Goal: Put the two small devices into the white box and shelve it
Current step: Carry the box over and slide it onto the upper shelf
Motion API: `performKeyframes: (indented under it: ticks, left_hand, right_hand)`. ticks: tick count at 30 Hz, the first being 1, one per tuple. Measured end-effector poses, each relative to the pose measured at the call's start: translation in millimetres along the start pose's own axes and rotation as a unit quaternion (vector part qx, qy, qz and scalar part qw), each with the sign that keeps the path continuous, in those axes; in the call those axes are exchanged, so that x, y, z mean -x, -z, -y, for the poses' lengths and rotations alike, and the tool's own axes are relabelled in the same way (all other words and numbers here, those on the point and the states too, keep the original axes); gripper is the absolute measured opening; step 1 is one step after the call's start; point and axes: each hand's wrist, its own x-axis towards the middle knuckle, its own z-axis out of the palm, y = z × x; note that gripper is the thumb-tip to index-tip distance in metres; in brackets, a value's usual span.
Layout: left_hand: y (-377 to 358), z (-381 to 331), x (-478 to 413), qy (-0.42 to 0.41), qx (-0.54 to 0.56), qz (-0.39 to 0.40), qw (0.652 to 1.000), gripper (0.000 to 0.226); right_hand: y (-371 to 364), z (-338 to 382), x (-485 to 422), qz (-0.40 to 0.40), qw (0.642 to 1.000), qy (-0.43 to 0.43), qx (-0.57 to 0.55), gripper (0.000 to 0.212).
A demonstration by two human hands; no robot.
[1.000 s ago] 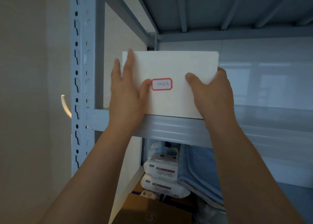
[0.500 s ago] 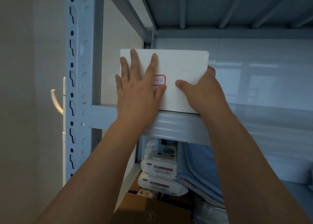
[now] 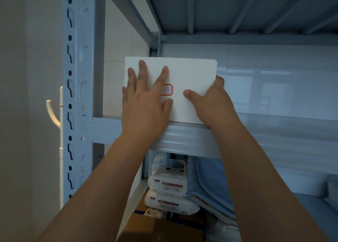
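Note:
The white box (image 3: 192, 73) stands closed on the grey-blue metal shelf (image 3: 182, 139), at its left end beside the upright post (image 3: 76, 95). A red-bordered label (image 3: 167, 90) sits on its front face. My left hand (image 3: 146, 102) lies flat against that face with fingers spread, covering the label's left part. My right hand (image 3: 210, 102) grips the box's lower right corner, thumb on the front, fingers around the side. The two small devices are not visible.
The shelf stretches to the right of the box, with another shelf's ribbed underside above. Below are two stacked wipe packs (image 3: 168, 185), folded blue fabric (image 3: 210, 183) and a cardboard box (image 3: 155, 229). A white hook (image 3: 52, 113) hangs on the wall at left.
The box has slid farther back onto the shelf. My left hand has shifted from the box's left edge to flat on its front, now covering part of the label.

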Motion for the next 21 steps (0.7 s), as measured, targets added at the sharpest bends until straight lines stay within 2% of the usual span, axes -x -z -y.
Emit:
performKeyframes:
  ticks: [5, 12, 16, 21]
  left_hand:
    - [1, -4, 6, -0.001, 0.016, 0.006, 1.0, 0.069]
    - [1, -9, 18, 0.001, 0.041, 0.01, 0.999, 0.066]
    - [4, -12, 29, 0.003, 0.047, 0.018, 0.999, 0.054]
    - [13, -26, 46, -0.013, 0.123, -0.031, 0.992, 0.039]
  right_hand:
    - [1, 1, 6, 0.004, 1.0, -0.015, 0.026, 0.085]
    - [6, 2, 16, -0.019, 0.997, -0.008, 0.071, 0.07]
    - [5, 1, 25, -0.078, 0.989, 0.03, 0.118, 0.057]
    - [21, -2, 52, -0.134, 0.982, 0.121, 0.057, 0.037]
